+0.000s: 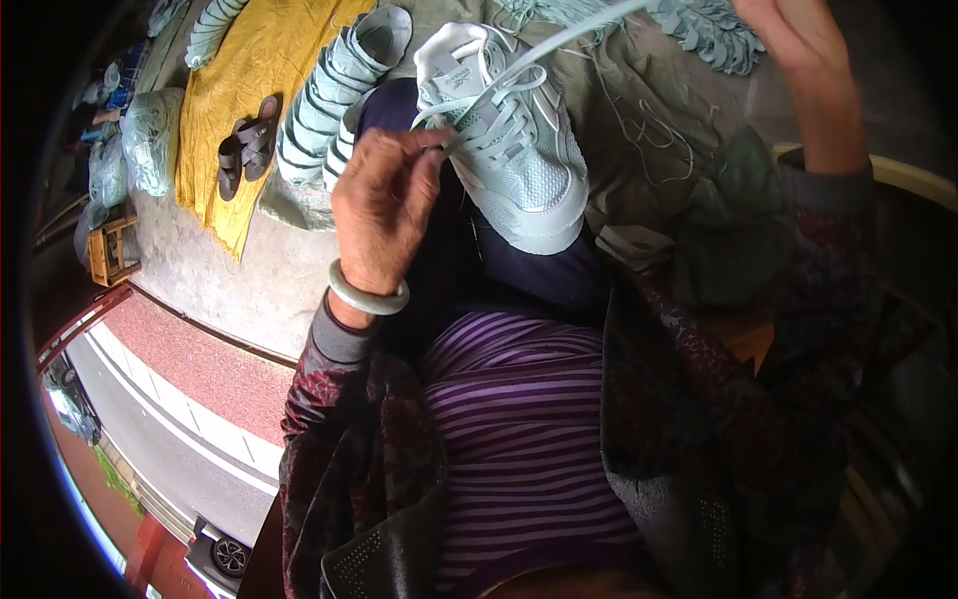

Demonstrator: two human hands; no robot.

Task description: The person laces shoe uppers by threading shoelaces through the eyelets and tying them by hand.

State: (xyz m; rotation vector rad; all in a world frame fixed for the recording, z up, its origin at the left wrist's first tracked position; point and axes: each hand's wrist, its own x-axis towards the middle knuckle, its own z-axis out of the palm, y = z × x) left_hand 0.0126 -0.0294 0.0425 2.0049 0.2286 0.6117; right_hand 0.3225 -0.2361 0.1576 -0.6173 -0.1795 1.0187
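A: Where does the shoe sit?
B: The pale green shoe [544, 185] rests on your lap [539, 280], up at the knee edge, with its toe pointing back toward your waist and its opening facing away from you.

A: And the left hand?
B: Your left hand [389, 205] is just beside the shoe's left side, thumb and fingertips pinched together on a lace [574, 32]. A pale bracelet [369, 290] circles that wrist.

A: What about the right hand?
B: Your right hand [793, 35] is raised well apart from the shoe, beyond its right side. The lace slants up that way over the shoe, but the view cuts off your fingers, so I cannot tell whether they grip it.

A: What lies around you?
B: Left of the shoe, close to your knee, you have a stack of pale green pieces [329, 95], curved and nested. Past it is a yellow cloth [289, 45], with a pair of dark sandals [247, 150] at its right edge, toward the corner nearer you. A plastic bag [153, 140] stands by its left edge. To the right of the shoe, loose cords [654, 180] trail over a dull green cloth [604, 80], and a bundle of pale green pieces [709, 35] lies by that cloth's far edge.
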